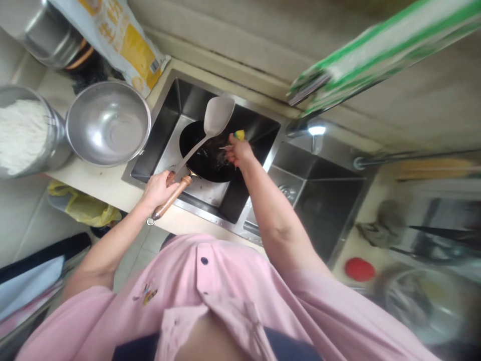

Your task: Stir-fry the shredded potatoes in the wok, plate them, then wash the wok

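My left hand is closed around the handle of a metal spatula, whose broad blade is raised over the sink. Right beside those fingers lies the wooden handle of a black wok. The wok rests in the left basin of the steel sink, with what looks like some water in its bottom. My right hand is over the wok's right side, its fingers closed on a yellow and green sponge. Most of the sponge is hidden by the hand.
Left of the sink stand a steel bowl, a pot of white powder and a yellow-white bag. A faucet reaches over the divider by the right basin. A red round object lies on the right counter.
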{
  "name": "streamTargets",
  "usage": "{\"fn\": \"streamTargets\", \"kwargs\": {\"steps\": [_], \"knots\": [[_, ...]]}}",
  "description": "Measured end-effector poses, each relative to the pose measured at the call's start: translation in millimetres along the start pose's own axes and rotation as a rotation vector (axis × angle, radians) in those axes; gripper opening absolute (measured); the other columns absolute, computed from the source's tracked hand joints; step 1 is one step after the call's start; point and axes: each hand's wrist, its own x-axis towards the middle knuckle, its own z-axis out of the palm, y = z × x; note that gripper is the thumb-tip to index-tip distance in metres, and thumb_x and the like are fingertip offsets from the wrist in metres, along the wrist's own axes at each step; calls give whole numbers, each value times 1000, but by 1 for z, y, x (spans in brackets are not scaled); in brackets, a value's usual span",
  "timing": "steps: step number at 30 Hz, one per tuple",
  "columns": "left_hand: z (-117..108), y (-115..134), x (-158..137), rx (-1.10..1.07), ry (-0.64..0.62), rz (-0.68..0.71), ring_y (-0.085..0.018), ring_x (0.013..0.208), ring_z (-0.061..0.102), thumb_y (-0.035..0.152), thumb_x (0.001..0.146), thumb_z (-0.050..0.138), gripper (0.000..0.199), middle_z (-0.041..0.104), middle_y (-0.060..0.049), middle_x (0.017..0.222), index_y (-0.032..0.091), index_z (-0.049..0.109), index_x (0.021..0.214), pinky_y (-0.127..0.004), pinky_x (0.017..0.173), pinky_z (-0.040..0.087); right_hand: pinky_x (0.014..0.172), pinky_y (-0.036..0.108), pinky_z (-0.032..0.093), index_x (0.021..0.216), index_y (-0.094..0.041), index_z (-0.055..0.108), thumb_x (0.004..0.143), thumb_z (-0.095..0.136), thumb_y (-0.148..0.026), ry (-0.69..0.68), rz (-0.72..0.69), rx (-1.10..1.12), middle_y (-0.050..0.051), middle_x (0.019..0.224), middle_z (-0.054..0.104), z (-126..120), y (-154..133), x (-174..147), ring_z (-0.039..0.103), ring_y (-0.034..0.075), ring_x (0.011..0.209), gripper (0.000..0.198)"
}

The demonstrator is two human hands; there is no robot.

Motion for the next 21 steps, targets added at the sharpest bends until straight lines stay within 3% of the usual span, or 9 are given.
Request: {"fn": "streamTargets", "kwargs": {"steps": [3,6,8,10,13,15,17,19,21], "knots": [[-1,4,1,-60,-14,-9,-26,87,68,43,78,61,29,74,-8,92,17,65,91,-34,80,48,33,17,20,72,-21,38,85,53,-66,-54,69,125,-8,45,32,1,-7,-1,25,5,34,49],[-3,8,2,-114,-41,-39,-25,84,68,45,78,60,28,73,-7,87,18,64,84,-32,78,48,43,23,41,74,-20,43,83,43,-76,-327,144,380,-1,60,54,-6,-15,-11,49,11,47,56],[-4,9,3,-135,-55,-53,-24,83,67,46,77,60,28,73,-6,85,18,64,83,-31,76,48,54,27,49,84,-22,49,86,46,-67,-457,114,475,2,84,66,-11,-19,-21,61,15,66,46],[-4,10,4,-152,-62,-62,-23,83,67,45,77,61,27,73,-6,85,18,64,82,-30,75,48,58,24,50,94,-25,50,88,57,-45,-513,43,476,-1,97,67,-15,-21,-31,63,13,75,22],[-3,10,5,-154,-62,-67,-23,84,67,44,77,61,27,73,-5,87,18,64,83,-29,76,48,47,12,37,97,-26,48,83,63,-21,-459,-19,438,-5,81,62,-18,-20,-39,53,5,57,21],[-3,11,6,-149,-64,-68,-22,82,67,45,76,61,28,72,-5,85,19,64,84,-29,75,47,38,10,22,89,-23,45,85,64,-24,-362,6,412,-7,62,49,-21,-18,-39,35,2,42,20],[-3,13,6,-145,-65,-63,-22,79,67,47,75,62,29,72,-4,83,19,64,83,-29,74,47,34,12,11,79,-21,39,86,64,-37,-288,45,389,-10,51,34,-26,-15,-38,21,2,36,30],[-3,14,5,-140,-66,-50,-22,76,66,49,75,62,30,71,-4,81,19,64,81,-29,72,46,33,13,14,76,-21,36,84,62,-53,-279,37,409,-9,49,31,-34,-13,-41,22,2,35,43],[-4,16,5,-131,-71,-37,-22,76,66,49,76,62,30,71,-3,80,20,63,81,-29,72,46,40,16,35,81,-21,42,79,61,-65,-355,-37,469,-6,57,48,-44,-12,-47,42,6,43,48]]}}
